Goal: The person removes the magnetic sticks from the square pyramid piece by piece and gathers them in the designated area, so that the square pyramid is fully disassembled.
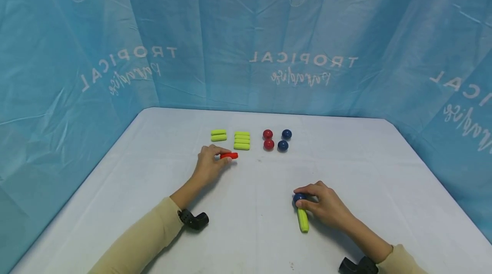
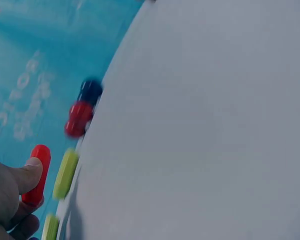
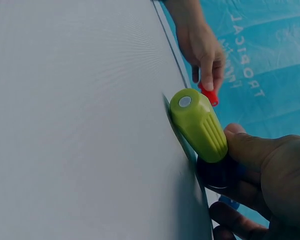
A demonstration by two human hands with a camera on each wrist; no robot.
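Observation:
My left hand [image 1: 209,163] pinches a short red rod [image 1: 232,155] between thumb and fingers, near the far side of the table. Just beyond it lie several yellow-green rods [image 1: 241,140] stacked side by side, and two more green rods [image 1: 218,137] sit to their left. Nearer the front, my right hand [image 1: 326,204] holds a dark blue ball [image 1: 298,197] with thumb and fingers. From that ball a ribbed green rod [image 3: 202,127] sticks out toward the table's front, end against the ball. A silvery disc shows in the rod's free end.
Two red balls [image 1: 268,144] and two dark blue balls [image 1: 283,145] stand in pairs at the back of the white table [image 1: 173,137]. A blue printed curtain [image 1: 230,30] hangs behind and along the sides. Each wrist wears a black camera [image 1: 194,220].

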